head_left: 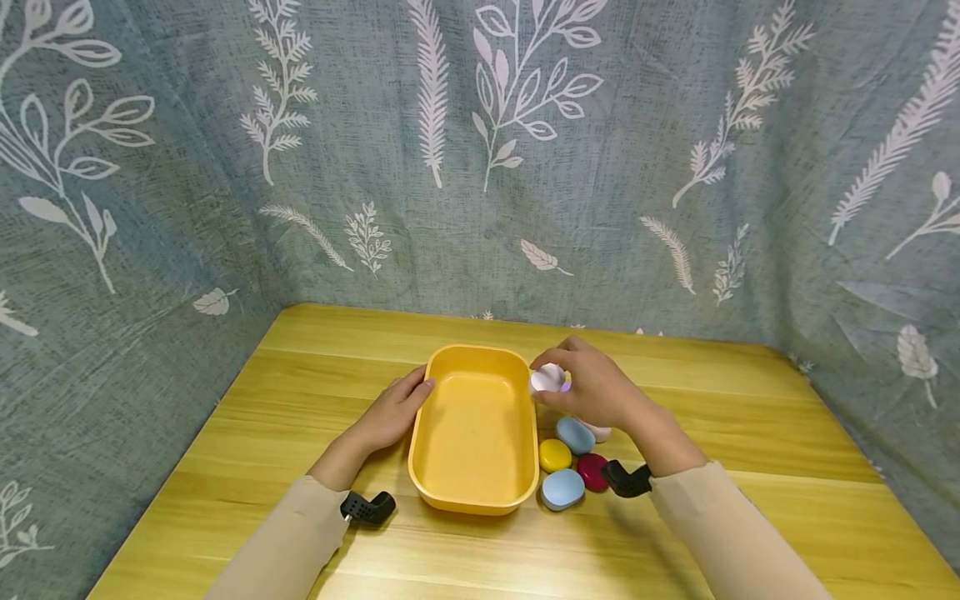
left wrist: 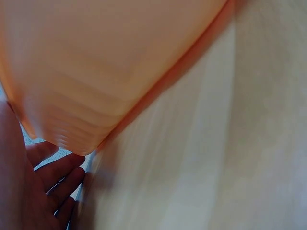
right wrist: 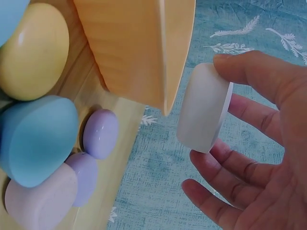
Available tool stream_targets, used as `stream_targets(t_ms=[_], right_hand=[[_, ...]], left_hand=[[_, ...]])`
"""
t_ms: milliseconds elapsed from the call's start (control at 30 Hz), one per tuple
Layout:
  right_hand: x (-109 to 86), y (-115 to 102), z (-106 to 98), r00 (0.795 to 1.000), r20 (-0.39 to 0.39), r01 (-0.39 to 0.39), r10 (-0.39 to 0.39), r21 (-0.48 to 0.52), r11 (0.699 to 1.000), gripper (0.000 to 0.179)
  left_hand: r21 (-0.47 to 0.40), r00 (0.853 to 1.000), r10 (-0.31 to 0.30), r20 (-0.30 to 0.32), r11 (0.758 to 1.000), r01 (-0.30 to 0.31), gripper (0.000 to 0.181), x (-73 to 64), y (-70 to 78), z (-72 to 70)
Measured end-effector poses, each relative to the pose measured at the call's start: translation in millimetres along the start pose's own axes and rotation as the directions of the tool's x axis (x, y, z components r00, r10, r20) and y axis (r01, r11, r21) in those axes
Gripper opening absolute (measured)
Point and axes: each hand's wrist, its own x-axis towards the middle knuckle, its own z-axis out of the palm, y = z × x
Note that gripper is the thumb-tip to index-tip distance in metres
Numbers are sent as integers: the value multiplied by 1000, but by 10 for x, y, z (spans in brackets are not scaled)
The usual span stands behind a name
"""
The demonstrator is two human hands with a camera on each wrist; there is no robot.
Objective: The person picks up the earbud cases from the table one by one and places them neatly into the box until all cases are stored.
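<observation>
A yellow-orange plastic bin (head_left: 474, 500) stands on the table in the head view. My left hand (head_left: 392, 412) holds its left side, thumb over the rim and fingers along the outer wall. In the left wrist view those fingers (left wrist: 62, 175) lie against the bin's corner. My right hand (head_left: 592, 387) pinches a white soap bar (right wrist: 202, 108) between thumb and fingers, just outside the bin's right rim. In the right wrist view the bar is raised on edge beside the bin wall (right wrist: 134, 52), with the lower fingers spread.
Right of the bin lie two blue soaps (head_left: 562, 489) (head_left: 575, 435), a yellow soap (head_left: 555, 456) and a crimson one (head_left: 592, 472). The right wrist view also shows a pale pink soap (right wrist: 43, 196) and two small lilac ones (right wrist: 100, 134). A patterned curtain (head_left: 450, 233) hangs behind the table.
</observation>
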Motion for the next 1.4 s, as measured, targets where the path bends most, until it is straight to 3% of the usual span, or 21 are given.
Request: stream_targets(t_ms=[1033,1267,1400], right_hand=[[-8,-195,132,999,48,18,-22,91,996,30],[-19,-246,160,998,49,20,-25,93,995,31],[-26,-262,185,999,42,24,-28,85,996,32]], left_hand=[[24,1000,-26,-2,999,26,64,1,-5,-8],[-30,998,61,28,998,-60,59,-4,-1,-22],[-50,996,76,39,996,-74,57,-4,-1,-34]])
